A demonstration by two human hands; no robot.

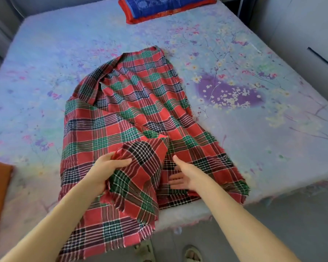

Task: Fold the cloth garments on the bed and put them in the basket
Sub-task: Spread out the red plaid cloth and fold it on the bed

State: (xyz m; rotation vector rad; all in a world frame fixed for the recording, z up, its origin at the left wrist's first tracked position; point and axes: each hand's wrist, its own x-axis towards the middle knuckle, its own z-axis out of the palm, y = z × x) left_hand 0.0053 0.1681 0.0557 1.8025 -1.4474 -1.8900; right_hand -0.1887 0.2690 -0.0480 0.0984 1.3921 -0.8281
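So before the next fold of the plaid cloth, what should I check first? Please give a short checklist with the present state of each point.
1. Left hand grips the plaid cloth: ok, fingers curl round a lifted flap.
2. Right hand ready to smooth: ok, it is open, at the cloth beside the flap.
3. Cloth lies flat: not ok, it is creased and bunched at the far end.
4. Cloth fully on the bed: not ok, the near part hangs over the edge.
5. Room on the bed to spread: ok, bare sheet shows on both sides.
6. Basket within reach: cannot tell, no basket is in view.
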